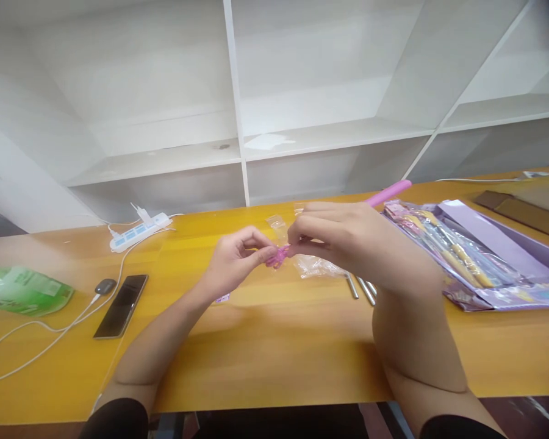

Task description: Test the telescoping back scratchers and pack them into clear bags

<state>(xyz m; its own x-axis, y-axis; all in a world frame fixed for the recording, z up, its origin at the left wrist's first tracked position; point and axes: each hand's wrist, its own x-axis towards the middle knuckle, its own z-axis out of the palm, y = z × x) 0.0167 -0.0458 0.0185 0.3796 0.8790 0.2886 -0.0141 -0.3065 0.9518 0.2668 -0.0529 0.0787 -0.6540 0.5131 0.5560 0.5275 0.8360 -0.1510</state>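
Between my two hands, above the middle of the wooden table, is a small pink frilly piece. My left hand pinches its left side between thumb and fingers. The fingertips of my right hand close on its right side. Clear crumpled plastic lies just behind and below my right hand. Several silver metal rods rest under the right wrist. Behind that hand a pink stick-like thing pokes out.
A purple box with plastic-wrapped items sits at right, a brown folder-like thing beyond. At left are a power strip, a phone, a white cable and a green pack. White shelves stand behind.
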